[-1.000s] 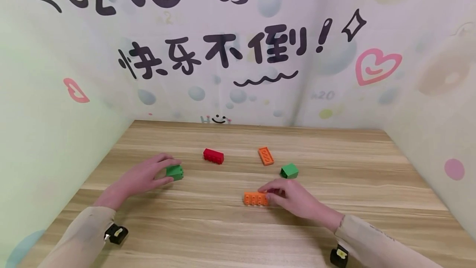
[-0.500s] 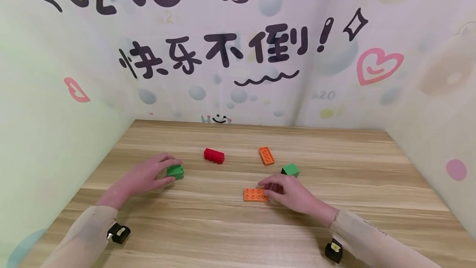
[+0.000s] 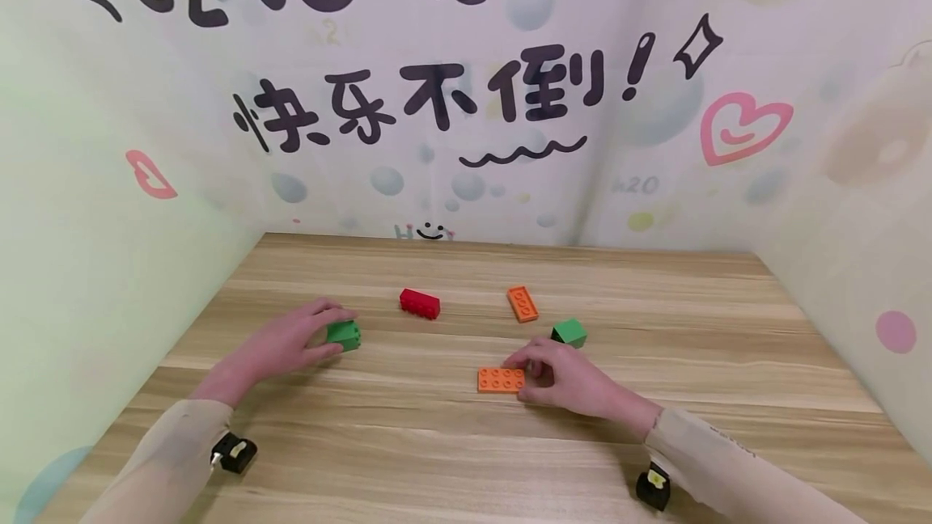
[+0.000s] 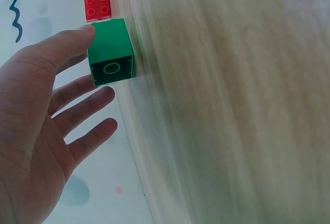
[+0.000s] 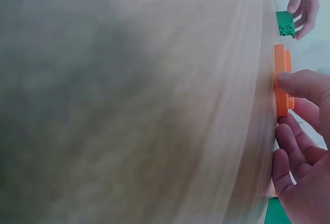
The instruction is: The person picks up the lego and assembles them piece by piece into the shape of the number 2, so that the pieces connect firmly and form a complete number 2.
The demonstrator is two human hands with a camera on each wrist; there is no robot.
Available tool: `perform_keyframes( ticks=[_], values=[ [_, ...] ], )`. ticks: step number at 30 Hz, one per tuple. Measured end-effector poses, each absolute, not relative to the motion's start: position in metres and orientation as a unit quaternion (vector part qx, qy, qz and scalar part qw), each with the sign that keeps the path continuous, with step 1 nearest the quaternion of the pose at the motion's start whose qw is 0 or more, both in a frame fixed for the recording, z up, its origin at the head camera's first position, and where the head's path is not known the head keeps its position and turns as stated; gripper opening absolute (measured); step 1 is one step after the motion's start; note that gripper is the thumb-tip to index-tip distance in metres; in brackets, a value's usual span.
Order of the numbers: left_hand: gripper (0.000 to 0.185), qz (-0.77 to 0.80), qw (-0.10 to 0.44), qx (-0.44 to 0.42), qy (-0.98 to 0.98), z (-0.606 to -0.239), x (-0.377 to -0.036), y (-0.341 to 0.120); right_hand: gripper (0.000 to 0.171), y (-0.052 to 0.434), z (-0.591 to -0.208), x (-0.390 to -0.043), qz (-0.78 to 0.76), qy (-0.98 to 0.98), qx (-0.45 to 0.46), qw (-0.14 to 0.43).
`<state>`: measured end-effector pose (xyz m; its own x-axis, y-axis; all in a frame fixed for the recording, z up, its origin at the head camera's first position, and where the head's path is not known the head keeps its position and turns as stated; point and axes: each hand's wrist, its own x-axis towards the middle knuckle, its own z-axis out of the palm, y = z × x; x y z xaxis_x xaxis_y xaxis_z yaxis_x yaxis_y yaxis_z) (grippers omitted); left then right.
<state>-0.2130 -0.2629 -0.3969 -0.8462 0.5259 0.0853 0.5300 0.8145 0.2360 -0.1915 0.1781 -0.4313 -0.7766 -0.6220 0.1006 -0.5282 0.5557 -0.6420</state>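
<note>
On the left of the table, my left hand (image 3: 287, 340) holds a green toy building brick (image 3: 345, 335) between thumb and fingers. That brick lies on its side, its studs facing right; the left wrist view shows its hollow underside. My right hand (image 3: 578, 378) pinches the right end of a flat orange building brick (image 3: 497, 380) between thumb and index finger. The orange brick lies flat on the table, studs up. In the right wrist view the thumb presses the orange brick's near side (image 5: 279, 61) while the other fingers curl loosely behind.
Farther back on the wooden table (image 3: 437, 459) lie a red brick (image 3: 420, 304) and a second orange flat brick (image 3: 523, 304), its hollow underside up. Another green brick (image 3: 569, 333) lies on its side just behind my right hand. Patterned fabric walls (image 3: 437, 184) border the table.
The orange brick in my right hand has tipped from studs facing me to studs up, and that hand's thumb has shifted along its near edge. My left hand stays put.
</note>
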Motion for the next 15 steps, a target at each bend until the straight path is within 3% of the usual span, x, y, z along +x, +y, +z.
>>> perform_keyframes(
  ticks=[15],
  values=[
    [0.05, -0.125, 0.012, -0.287, -0.95, -0.3999, -0.2173, -0.262, 0.034, 0.1775, -0.4308, -0.1971, -0.33, 0.879, -0.335, 0.085]
  ],
)
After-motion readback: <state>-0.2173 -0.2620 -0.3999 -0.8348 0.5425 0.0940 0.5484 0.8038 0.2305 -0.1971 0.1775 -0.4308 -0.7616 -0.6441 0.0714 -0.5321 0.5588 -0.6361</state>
